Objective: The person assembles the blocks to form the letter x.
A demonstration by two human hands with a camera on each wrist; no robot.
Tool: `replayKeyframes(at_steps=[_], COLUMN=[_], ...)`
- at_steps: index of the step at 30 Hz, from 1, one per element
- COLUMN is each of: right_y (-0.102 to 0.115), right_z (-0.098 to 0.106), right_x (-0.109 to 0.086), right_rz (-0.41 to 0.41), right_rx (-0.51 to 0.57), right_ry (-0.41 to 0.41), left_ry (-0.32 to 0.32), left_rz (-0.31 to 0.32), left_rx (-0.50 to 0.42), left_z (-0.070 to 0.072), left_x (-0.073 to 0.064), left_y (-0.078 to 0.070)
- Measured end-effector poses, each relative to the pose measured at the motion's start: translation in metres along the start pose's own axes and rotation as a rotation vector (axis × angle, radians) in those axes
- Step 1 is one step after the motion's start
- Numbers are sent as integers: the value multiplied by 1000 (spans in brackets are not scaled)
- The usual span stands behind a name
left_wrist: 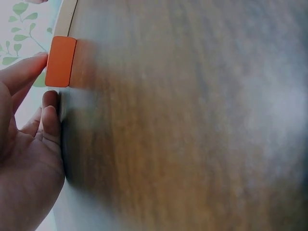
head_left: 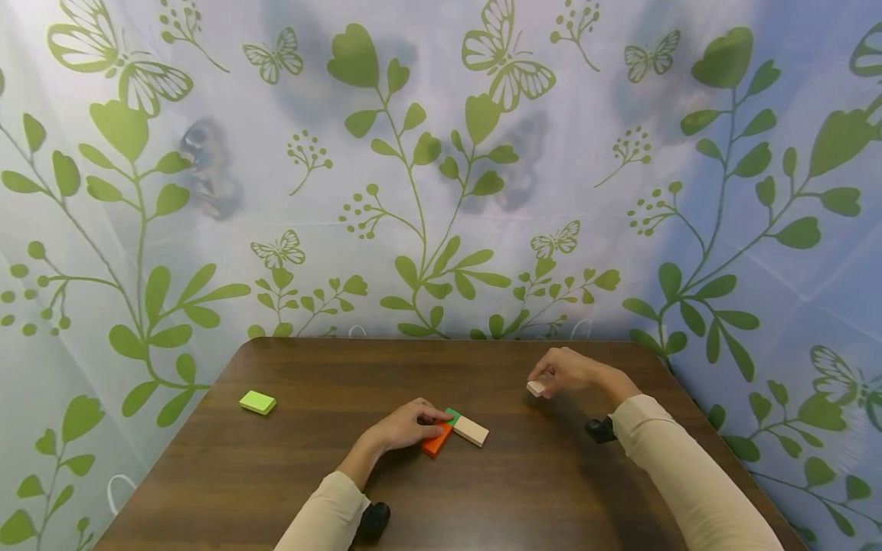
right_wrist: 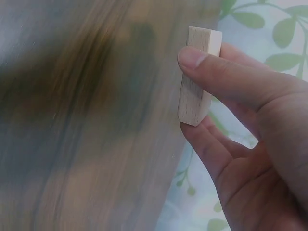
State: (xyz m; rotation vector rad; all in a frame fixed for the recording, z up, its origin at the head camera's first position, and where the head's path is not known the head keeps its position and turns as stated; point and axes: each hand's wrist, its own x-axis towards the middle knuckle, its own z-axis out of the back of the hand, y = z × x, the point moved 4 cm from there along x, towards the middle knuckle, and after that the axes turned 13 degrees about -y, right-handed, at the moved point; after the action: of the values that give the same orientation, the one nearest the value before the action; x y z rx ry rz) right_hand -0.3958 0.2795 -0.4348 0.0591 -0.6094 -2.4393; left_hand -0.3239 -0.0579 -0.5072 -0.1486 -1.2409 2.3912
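Observation:
My left hand (head_left: 411,426) rests over an orange block (head_left: 437,442) and a green block (head_left: 451,415) on the table. Its thumb touches the orange block and another finger lies on the green one, which is partly covered. A pale wooden block (head_left: 472,431) lies flat against them on the right. Over the table's right part, my right hand (head_left: 568,370) holds a second wooden block (head_left: 535,388). The right wrist view shows its thumb on the broad face of this block (right_wrist: 195,79), with fingers behind and at one end. That block appears raised off the table.
A lime-green block (head_left: 258,402) lies alone on the left of the brown wooden table (head_left: 331,375). Behind the table hangs a pale curtain (head_left: 441,191) printed with green leaves and butterflies. Dark wrist devices (head_left: 374,522) sit below both sleeves.

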Motion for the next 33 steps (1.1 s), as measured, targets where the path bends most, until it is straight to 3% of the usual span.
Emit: replayKeyframes(at_steps=[17, 23, 33], right_y=[34, 42, 54], right_z=[-31, -37, -48], right_x=[35, 41, 47], right_rz=[102, 131, 159], right_rx=[-26, -65, -38], right_ry=[18, 17, 5], left_ry=[10, 7, 10], left_rz=[-4, -18, -2], left_rx=[-4, 4, 4], left_z=[-1, -2, -1], left_x=[1, 2, 1], left_y=[-1, -2, -1])
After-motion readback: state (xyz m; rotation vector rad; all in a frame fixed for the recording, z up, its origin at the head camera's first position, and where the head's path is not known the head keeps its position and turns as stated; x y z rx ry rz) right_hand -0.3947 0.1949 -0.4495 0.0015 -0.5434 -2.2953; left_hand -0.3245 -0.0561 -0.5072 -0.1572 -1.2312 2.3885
